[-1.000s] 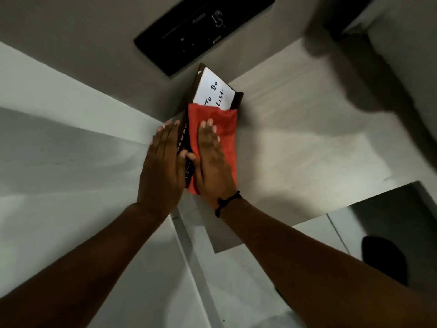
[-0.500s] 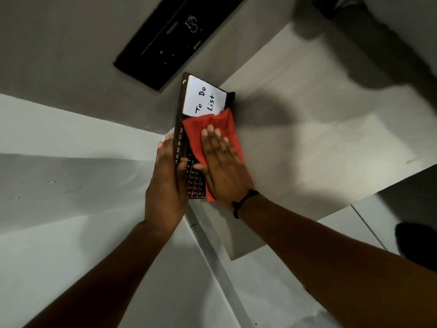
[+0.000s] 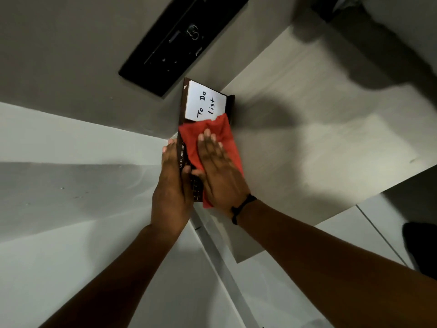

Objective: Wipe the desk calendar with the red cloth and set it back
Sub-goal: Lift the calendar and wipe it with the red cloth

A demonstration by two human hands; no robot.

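We record one desk calendar [image 3: 181, 114], dark brown, at the far left corner of the pale desk [image 3: 307, 143], with a white "To Do List" pad [image 3: 204, 104] at its upper end. Our left hand [image 3: 171, 185] grips its left edge, thumb across the front. Our right hand [image 3: 220, 171], fingers straight, presses the red cloth [image 3: 222, 133] flat against its face.

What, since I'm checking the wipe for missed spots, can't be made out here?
Head view:
Date grid of the desk calendar: mostly under the red cloth and right hand.
Month strip: partly behind the thumb of the left hand.
Black panel: markings too small.
Dark shape, right edge: cut off by the frame.
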